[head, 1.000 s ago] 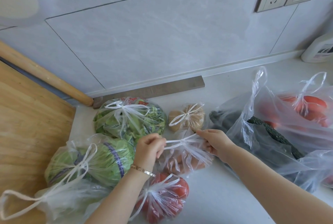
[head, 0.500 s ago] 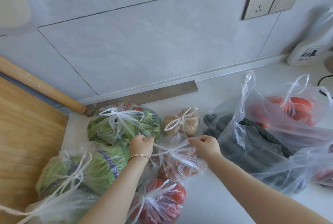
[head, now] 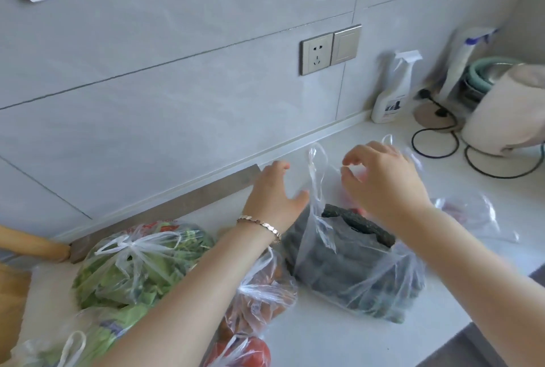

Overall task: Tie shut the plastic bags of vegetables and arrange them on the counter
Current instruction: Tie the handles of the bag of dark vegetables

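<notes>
Six bags on the bench [head: 339,337]: four bunched left, led by the greens bag [head: 132,263], then the open cucumber bag [head: 354,278] mid-bench near the front edge, plus a small bag [head: 472,213] far right. Left hand [head: 274,192] and right hand [head: 386,183] hover over the cucumber bag, fingers [head: 368,150] loosely spread, holding nothing.

Head view, my obs: left grip [head: 272,192] over surface [head: 324,337], fingers spread, just beside the upright handle [head: 314,166] of the untied cucumber bag [head: 354,275]. Right grip [head: 383,181] above the bag mouth, fingers loosely curled, thumb & forefinger apart. Tied greens bag [head: 138,260] sits at left nr wall. Small tied bag [head: 259,293] partly under left forearm, just beside cucumber bag.
</notes>
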A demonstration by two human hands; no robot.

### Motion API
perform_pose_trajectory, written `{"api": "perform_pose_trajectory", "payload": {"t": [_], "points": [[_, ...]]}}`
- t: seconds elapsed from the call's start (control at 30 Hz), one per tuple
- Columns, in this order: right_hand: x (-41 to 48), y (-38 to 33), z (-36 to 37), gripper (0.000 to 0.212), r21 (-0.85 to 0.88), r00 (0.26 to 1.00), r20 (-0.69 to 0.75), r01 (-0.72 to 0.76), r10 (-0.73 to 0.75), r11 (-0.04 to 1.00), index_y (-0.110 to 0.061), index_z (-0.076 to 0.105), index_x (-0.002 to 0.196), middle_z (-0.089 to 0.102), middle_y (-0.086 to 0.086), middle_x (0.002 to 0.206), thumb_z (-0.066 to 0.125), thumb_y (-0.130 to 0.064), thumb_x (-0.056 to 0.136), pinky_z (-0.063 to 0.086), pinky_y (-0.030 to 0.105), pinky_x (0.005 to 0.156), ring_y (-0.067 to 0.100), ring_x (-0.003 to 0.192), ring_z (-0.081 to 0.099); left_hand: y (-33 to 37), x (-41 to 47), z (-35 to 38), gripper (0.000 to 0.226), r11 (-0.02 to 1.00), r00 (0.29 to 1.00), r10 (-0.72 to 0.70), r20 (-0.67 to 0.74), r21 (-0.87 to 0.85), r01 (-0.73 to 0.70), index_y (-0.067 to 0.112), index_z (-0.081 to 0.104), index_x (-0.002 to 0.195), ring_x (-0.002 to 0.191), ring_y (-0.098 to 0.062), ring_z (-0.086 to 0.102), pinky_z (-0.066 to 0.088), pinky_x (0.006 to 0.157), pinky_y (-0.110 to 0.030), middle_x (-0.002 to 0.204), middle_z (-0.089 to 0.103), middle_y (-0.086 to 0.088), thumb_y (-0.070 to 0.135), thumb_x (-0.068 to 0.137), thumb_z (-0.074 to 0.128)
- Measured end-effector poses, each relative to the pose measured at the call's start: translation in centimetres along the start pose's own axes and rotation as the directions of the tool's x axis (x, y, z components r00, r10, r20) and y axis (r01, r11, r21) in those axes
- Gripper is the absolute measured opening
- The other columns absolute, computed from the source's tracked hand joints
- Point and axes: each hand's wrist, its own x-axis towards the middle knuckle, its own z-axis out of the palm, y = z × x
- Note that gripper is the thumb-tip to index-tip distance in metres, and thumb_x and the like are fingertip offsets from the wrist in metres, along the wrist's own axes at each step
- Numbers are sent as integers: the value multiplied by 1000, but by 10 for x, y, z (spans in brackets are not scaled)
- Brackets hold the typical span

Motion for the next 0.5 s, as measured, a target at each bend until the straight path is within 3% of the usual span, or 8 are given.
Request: {"api": "perform_pose_trajectory", "payload": {"t": [0.07, 0.13, 0.2, 0.27, 0.33, 0.4, 0.47, 0.5], "points": [[-1, 27, -3, 49, -232, 977, 38, -197, 211, 953, -17, 44, 130, 41, 10, 133, 53, -37, 85, 28, 42, 104, 31, 125, 35, 16, 10, 8, 62, 1000, 999, 20, 27, -3, -20, 14, 31, 135, 128, -22, 38, 33, 101, -30, 140, 38, -2, 31, 83, 61], [-7, 53, -2, 69, -390, 890, 127, -361, 438, 847, -12, 25, 138, 31, 17, 138, 53, -46, 84, 26, 47, 106, 37, 128, 29, 28, 21, 17, 54, 1000, 996, -16, 89, 9, 15, 13, 35, 128, 119, -25, 43, 38, 93, -31, 131, 46, -4, 31, 84, 59], [-12, 78, 4, 75, -443, 767, 222, -471, 603, 762, -5, 20, 139, 35, 23, 137, 51, -48, 85, 33, 47, 104, 38, 127, 35, 37, 27, 25, 30, 999, 993, -23, 115, -24, 26, 8, 45, 107, 83, -20, 53, 42, 71, -30, 98, 57, -5, 28, 87, 54], [-19, 101, 9, 72, -475, 668, 271, -533, 693, 700, -2, 23, 140, 37, 25, 138, 52, -41, 86, 38, 44, 103, 39, 127, 38, 45, 29, 30, 20, 989, 992, -7, 125, -144, 25, 3, 50, 88, 48, -6, 49, 40, 53, -25, 76, 62, -8, 23, 90, 48], [-25, 120, 12, 62, -502, 635, 261, -554, 727, 664, -3, 36, 135, 45, 21, 134, 51, -38, 86, 42, 41, 99, 36, 122, 45, 49, 25, 34, 21, 965, 991, 13, 135, -260, 23, 1, 52, 81, 34, 0, 48, 36, 41, -16, 67, 63, -15, 20, 90, 48], [-25, 134, 13, 41, -429, 645, 356, -531, 677, 731, -4, 56, 115, 61, 10, 103, 53, -33, 86, 49, 33, 82, 25, 95, 59, 54, 23, 35, 21, 951, 990, 50, 128, -310, -8, 0, 53, 79, 33, 1, 46, 37, 42, -11, 56, 56, -9, 19, 88, 52], [-17, 134, 11, 22, -256, 653, 480, -534, 586, 806, -7, 57, 81, 51, 1, 73, 54, -27, 88, 42, 20, 60, 13, 65, 49, 58, 24, 36, 18, 939, 981, 67, 184, -345, 1, 2, 57, 81, 38, -1, 46, 43, 52, -16, 51, 52, 0, 18, 88, 53], [-11, 129, 9, 24, -149, 671, 516, -542, 533, 827, -12, 51, 69, 45, -2, 66, 52, -25, 89, 36, 17, 54, 9, 58, 42, 62, 24, 37, 15, 927, 966, 73, 250, -375, 27, 2, 59, 85, 42, -4, 48, 46, 55, -19, 53, 52, 1, 15, 89, 52]]}}
